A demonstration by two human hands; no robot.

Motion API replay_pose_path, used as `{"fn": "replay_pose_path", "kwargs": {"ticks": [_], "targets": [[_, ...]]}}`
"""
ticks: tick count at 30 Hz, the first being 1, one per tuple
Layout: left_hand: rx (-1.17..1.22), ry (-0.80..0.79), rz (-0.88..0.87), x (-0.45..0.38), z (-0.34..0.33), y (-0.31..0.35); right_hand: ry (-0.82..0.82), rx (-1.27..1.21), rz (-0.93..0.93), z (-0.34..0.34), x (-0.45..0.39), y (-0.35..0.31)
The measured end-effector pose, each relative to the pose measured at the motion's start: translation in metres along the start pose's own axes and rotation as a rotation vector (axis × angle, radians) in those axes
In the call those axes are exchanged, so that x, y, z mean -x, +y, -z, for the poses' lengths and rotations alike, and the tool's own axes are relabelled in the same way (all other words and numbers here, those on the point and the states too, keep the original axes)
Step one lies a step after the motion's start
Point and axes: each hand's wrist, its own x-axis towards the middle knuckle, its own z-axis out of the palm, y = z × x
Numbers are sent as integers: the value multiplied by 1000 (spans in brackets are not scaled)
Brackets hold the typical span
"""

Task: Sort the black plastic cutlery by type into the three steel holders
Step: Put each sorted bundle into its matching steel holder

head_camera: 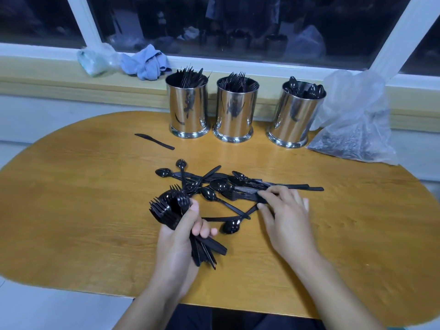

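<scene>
Forks (166, 210) bundled in left fingers (200, 228) | right fingers (267, 195) apparently pinching pile piece (252, 197)

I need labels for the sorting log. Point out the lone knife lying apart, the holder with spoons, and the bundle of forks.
lone knife (154, 141), head view, middle of its length.
spoon holder (295, 115), head view, steel side wall.
fork bundle (166, 209), head view, the tined heads above the left hand (177, 244).
</scene>
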Motion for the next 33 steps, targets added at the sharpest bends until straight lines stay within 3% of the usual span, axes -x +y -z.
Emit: {"fn": "replay_pose_path", "kwargs": {"ticks": [12,27,33], "targets": [[-84,-24,-32,-3,-1,-4,34,-86,-23,3,6,6],[-74,-35,-43,-6,-2,-8,32,-549,-281,11,2,14],[-65,-42,-26,-7,-4,-9,16,-570,-317,11,1,13]]}}
